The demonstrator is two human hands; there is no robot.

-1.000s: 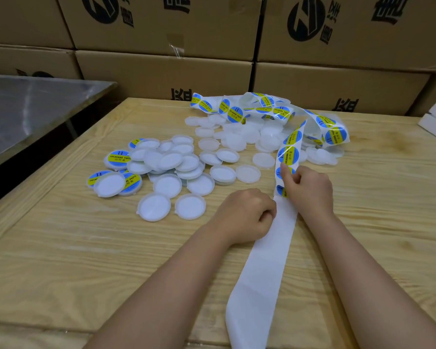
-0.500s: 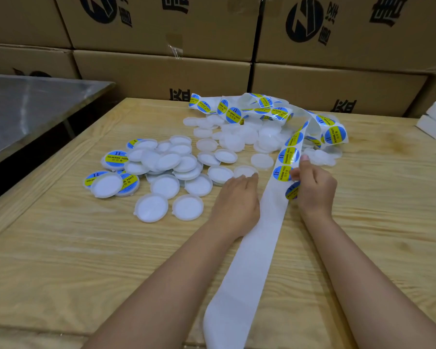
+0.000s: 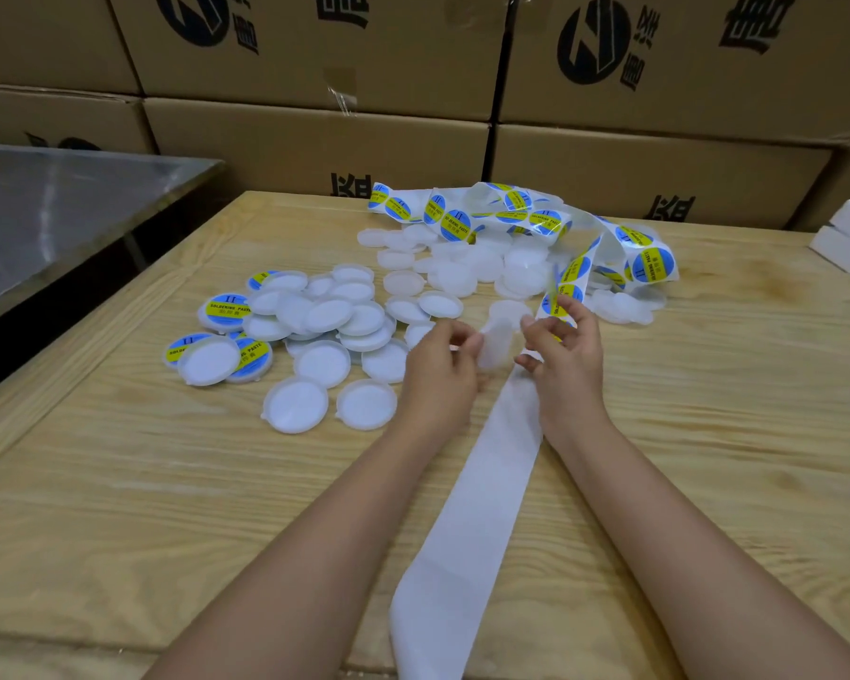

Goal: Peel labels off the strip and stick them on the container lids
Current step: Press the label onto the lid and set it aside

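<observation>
1. The left hand (image 3: 440, 370) pinched one bare, translucent lid (image 3: 495, 343) by its edge at the fingertips, seemingly raised just off the surface (image 3: 168, 507).
2. The right hand (image 3: 568, 360) held a blue-and-yellow label (image 3: 558, 299) between thumb and fingers, just beside the strip (image 3: 467, 522). Blur hid whether the label had come fully free of the backing.
3. The strip's spent white backing ran toward the person between the forearms. Its loaded part lay tangled at the far side, partly over the loose lids (image 3: 322, 363) heaped there.
4. The step in hand looked like bringing label and lid together. Doing it well would mean holding the label by its very edge, so that little adhesive met skin. The lid's flat top would need to face the label squarely.
5. One edge of the label should land first, centred inside the rim, and then be smoothed across to push out air. A crooked start would likely be hard to undo without creasing.
6. Only a few finished lids (image 3: 228, 306) lay at the left of the heap, so most of the work appeared to be ahead.
</observation>
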